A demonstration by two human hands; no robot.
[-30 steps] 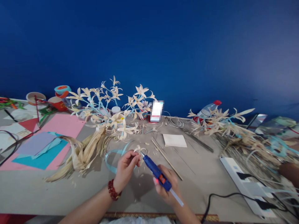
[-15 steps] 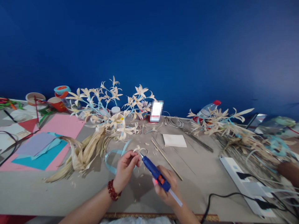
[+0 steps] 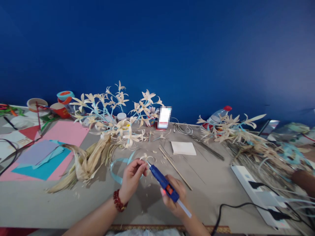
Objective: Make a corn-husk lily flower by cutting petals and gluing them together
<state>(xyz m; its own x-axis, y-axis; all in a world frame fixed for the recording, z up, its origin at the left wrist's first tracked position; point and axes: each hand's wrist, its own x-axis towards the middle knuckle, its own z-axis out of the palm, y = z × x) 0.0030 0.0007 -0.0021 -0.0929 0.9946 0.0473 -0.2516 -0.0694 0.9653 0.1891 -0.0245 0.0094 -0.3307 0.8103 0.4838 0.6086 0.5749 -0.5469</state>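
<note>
My right hand (image 3: pixel 175 193) is wrapped round a blue hot glue gun (image 3: pixel 162 180), with a clear glue stick (image 3: pixel 184 208) sticking out of its back end. The gun's metal tip points up and left, right at the fingertips of my left hand (image 3: pixel 134 173). Those fingers are pinched on a small pale corn husk flower (image 3: pixel 145 157), whose petals show just beyond them; its held end is hidden. A light blue ribbon (image 3: pixel 115 178) curls on the table behind my left hand. To the left lie dried corn husks (image 3: pixel 86 162).
Husk flowers on blue stems (image 3: pixel 103 111) stand at the back, beside a lit phone (image 3: pixel 164 117). A white pad (image 3: pixel 183 148) and a thin stick (image 3: pixel 176 168) lie ahead. On the right are a power strip (image 3: pixel 258 196) with cables and another person's hand (image 3: pixel 304 182). Coloured paper (image 3: pixel 76 131) covers the left.
Almost nothing differs. Both hands hold the same pose, with the glue gun's tip at the left fingertips; the view has shifted very slightly.
</note>
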